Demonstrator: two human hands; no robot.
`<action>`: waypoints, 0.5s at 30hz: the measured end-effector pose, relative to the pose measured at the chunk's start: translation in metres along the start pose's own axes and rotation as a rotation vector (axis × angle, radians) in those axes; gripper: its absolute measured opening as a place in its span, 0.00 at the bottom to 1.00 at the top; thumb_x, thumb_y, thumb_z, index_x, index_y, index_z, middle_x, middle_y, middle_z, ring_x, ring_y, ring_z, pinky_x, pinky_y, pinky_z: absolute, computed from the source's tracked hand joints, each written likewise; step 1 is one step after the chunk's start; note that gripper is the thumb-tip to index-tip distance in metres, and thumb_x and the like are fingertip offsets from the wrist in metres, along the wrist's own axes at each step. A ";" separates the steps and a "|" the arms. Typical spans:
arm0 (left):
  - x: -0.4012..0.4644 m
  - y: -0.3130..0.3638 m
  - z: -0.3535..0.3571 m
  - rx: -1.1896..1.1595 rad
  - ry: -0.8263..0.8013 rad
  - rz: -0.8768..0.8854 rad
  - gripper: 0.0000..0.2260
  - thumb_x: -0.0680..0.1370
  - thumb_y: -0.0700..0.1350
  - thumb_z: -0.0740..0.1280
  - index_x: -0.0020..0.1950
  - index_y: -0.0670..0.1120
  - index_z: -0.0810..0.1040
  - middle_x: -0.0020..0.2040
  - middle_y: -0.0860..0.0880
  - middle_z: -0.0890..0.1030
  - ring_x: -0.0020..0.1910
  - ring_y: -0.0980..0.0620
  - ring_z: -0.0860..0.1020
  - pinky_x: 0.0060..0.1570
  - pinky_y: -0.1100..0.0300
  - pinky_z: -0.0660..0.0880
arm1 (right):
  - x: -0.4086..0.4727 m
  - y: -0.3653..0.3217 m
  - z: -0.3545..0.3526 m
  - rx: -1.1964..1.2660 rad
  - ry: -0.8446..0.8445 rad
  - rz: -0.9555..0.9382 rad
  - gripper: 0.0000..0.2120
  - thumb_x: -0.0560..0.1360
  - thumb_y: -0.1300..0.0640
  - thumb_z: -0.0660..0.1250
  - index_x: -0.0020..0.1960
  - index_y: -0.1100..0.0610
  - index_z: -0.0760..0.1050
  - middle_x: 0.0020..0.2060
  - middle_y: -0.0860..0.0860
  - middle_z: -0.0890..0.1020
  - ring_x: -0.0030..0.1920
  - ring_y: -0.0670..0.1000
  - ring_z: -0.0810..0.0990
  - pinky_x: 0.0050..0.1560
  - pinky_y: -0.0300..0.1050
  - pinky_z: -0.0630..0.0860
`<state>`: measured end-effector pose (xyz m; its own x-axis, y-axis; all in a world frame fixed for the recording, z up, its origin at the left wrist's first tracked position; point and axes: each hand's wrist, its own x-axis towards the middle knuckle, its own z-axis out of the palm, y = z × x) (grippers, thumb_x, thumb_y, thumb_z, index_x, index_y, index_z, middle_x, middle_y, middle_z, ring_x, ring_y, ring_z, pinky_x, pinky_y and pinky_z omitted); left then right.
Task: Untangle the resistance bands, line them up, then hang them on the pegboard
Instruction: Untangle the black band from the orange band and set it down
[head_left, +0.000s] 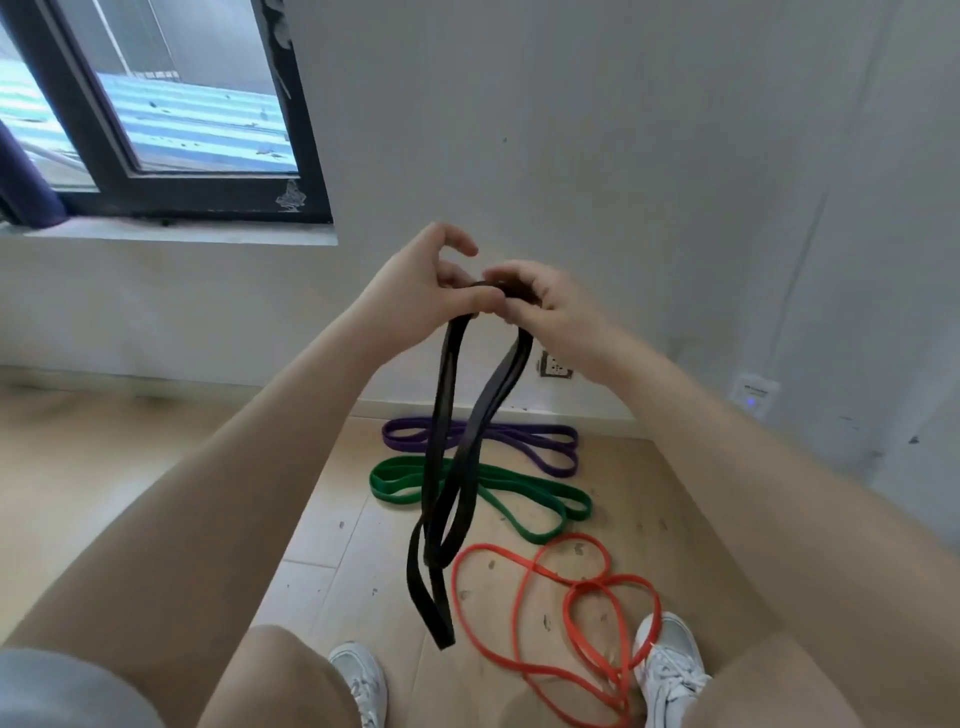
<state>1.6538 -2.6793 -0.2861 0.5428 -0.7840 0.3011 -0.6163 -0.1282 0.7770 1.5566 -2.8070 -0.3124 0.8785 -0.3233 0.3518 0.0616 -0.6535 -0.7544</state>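
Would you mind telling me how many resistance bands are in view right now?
4. The black band hangs from both hands; the purple band lies nearest the wall, the green band before it, and the red band loops by the shoes. None seem hidden.

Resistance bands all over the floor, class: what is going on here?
A person holds up the black band with both hands, left hand and right hand pinching its top together, so that its loops hang down. The purple band and green band lie folded in a row on the floor. The red band lies in loose crossed loops by the shoes.
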 end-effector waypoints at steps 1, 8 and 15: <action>-0.005 -0.006 -0.001 -0.002 0.018 -0.028 0.18 0.71 0.47 0.72 0.57 0.49 0.69 0.42 0.49 0.83 0.44 0.53 0.82 0.50 0.59 0.76 | 0.002 -0.006 -0.001 -0.017 -0.023 -0.024 0.14 0.77 0.59 0.64 0.63 0.58 0.73 0.49 0.47 0.79 0.53 0.48 0.78 0.60 0.48 0.74; -0.052 -0.063 0.020 -0.252 -0.073 -0.214 0.09 0.75 0.40 0.68 0.53 0.47 0.74 0.49 0.48 0.81 0.49 0.52 0.81 0.59 0.50 0.76 | 0.001 -0.022 0.008 0.294 0.042 0.062 0.07 0.77 0.66 0.63 0.50 0.56 0.75 0.41 0.50 0.79 0.41 0.47 0.78 0.54 0.47 0.76; -0.053 -0.066 0.026 -0.403 -0.108 -0.192 0.11 0.80 0.42 0.60 0.61 0.47 0.73 0.45 0.51 0.80 0.46 0.55 0.81 0.53 0.56 0.77 | -0.003 -0.015 -0.003 0.432 0.182 0.164 0.06 0.78 0.65 0.62 0.48 0.56 0.75 0.38 0.50 0.79 0.37 0.47 0.80 0.49 0.46 0.77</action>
<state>1.6505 -2.6451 -0.3676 0.5492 -0.8310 0.0882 -0.2279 -0.0474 0.9725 1.5518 -2.7978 -0.3005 0.7985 -0.5376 0.2709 0.1539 -0.2528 -0.9552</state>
